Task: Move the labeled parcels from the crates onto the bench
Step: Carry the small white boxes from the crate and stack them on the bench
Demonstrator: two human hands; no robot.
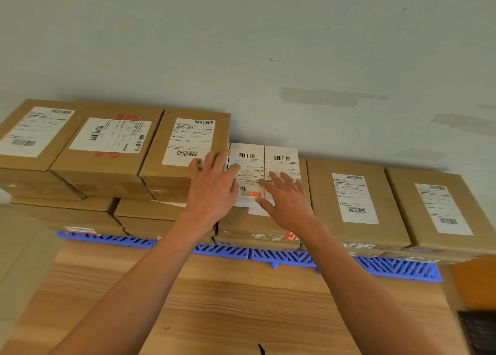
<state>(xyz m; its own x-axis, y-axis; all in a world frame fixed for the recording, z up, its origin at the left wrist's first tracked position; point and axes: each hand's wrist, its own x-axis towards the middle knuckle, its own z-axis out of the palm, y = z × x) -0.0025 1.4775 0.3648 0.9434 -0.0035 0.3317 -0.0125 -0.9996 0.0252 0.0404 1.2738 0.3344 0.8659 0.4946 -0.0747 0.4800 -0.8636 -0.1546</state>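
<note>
1. Nearest you lies the wooden table (pixel 241 306), its top bare of parcels in this view, so by that evidence the moving has hardly begun.
2. Just beyond its far edge runs the blue crate rim (pixel 397 269), with the cardboard parcels stacked behind it.
3. Your left hand (pixel 212 191) is spread, fingers straight, at the near right corner of the raised parcel (pixel 185 167).
4. Your right hand (pixel 287 204) is also spread, resting over the white labels of the centre parcel (pixel 257 226), gripping nothing.
5. You appear to be reaching for a parcel; which one you mean to take I cannot tell.
6. Next, get your fingers round its sides, lift it clear of the neighbours (pixel 354 201), and draw it near onto the table.
</note>
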